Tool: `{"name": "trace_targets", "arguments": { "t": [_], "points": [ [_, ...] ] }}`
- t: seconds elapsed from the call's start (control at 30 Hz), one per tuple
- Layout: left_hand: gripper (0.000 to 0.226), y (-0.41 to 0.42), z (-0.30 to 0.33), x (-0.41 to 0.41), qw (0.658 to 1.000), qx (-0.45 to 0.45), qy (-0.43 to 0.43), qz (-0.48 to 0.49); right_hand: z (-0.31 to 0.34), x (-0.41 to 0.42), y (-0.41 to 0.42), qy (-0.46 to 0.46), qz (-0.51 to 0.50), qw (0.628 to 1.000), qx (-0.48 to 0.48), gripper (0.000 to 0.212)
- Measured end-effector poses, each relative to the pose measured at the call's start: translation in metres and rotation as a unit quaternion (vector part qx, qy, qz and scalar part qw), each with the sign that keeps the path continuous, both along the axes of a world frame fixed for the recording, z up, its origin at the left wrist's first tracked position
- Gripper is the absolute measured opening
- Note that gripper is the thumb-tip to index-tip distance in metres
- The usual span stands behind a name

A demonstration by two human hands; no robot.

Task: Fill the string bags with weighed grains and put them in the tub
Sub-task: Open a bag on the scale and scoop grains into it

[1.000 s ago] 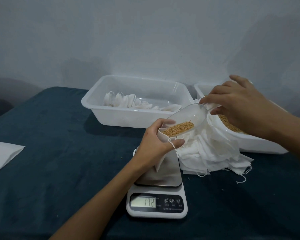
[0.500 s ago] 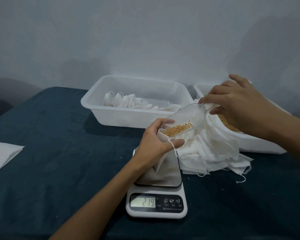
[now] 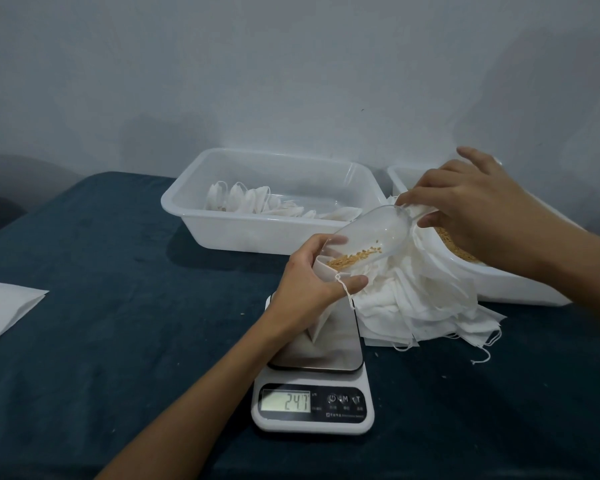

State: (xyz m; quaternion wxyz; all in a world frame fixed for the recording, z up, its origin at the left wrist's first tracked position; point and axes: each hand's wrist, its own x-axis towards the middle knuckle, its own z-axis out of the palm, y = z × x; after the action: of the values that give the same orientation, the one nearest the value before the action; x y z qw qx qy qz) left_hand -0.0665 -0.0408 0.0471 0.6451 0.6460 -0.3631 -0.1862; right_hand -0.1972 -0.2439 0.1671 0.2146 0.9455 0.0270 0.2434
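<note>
My left hand (image 3: 307, 284) holds a white string bag (image 3: 321, 323) open; the bag stands on the steel plate of a white kitchen scale (image 3: 314, 407) whose display reads 24.7. My right hand (image 3: 471, 206) grips the handle of a clear plastic scoop (image 3: 368, 233), tilted down with its mouth in the bag's opening. A few golden grains (image 3: 354, 258) lie in the scoop's lower end. A white tub (image 3: 222, 223) behind the scale holds several filled bags (image 3: 253, 202). A second tub (image 3: 520, 289) on the right holds loose grain, mostly hidden by my right hand.
A heap of empty white string bags (image 3: 426, 306) lies between the scale and the grain tub, strings trailing toward the front. A white sheet (image 3: 4, 306) sits at the left edge of the dark blue cloth-covered table. A pale wall stands close behind the tubs.
Grain has run from the scoop into the bag; the heap in the scoop has shrunk. The scale reading rose from 17.2 through 21.9 to 24.7. Both hands have stayed almost in place.
</note>
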Motion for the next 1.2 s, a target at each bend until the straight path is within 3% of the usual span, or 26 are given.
{"name": "trace_targets", "arguments": {
  "t": [0.47,0.6,0.7,0.8,0.9,0.97,1.0,1.07,1.2],
  "points": [
    [0.055,0.001,-0.002,0.001,1.0,-0.007,0.003,-0.009,-0.005,-0.001,-0.002,0.019,-0.026,0.999,0.027,0.037],
    [0.055,0.001,-0.002,0.002,1.0,0.0,0.002,0.0,-0.013,-0.002,-0.012,0.062,-0.049,0.987,0.142,0.035],
    [0.055,0.0,-0.002,0.001,1.0,-0.004,0.008,-0.002,-0.018,-0.004,-0.019,0.117,-0.07,0.956,0.259,0.031],
    [0.052,-0.001,-0.004,0.002,1.0,-0.007,0.016,-0.002,-0.022,-0.01,-0.029,0.112,-0.062,0.929,0.347,0.026],
    [0.038,-0.003,-0.009,0.003,0.999,0.032,0.0,0.013,-0.022,-0.017,-0.042,0.097,-0.057,0.901,0.419,0.026],
    [0.016,-0.004,-0.009,0.003,0.999,0.029,-0.016,-0.006,-0.023,-0.022,-0.056,0.081,-0.059,0.869,0.484,0.022],
    [0.009,-0.004,-0.009,0.002,1.0,0.007,-0.015,-0.022,-0.025,-0.025,-0.066,0.059,-0.079,0.866,0.491,0.017],
    [0.02,-0.003,-0.007,0.001,0.999,-0.037,-0.018,-0.02,-0.032,-0.029,-0.089,0.005,-0.174,0.881,0.44,0.009],
    [0.023,-0.001,-0.004,0.003,0.995,-0.098,0.003,0.003,-0.054,-0.03,-0.129,-0.017,-0.372,0.853,0.367,0.027]
  ]
}}
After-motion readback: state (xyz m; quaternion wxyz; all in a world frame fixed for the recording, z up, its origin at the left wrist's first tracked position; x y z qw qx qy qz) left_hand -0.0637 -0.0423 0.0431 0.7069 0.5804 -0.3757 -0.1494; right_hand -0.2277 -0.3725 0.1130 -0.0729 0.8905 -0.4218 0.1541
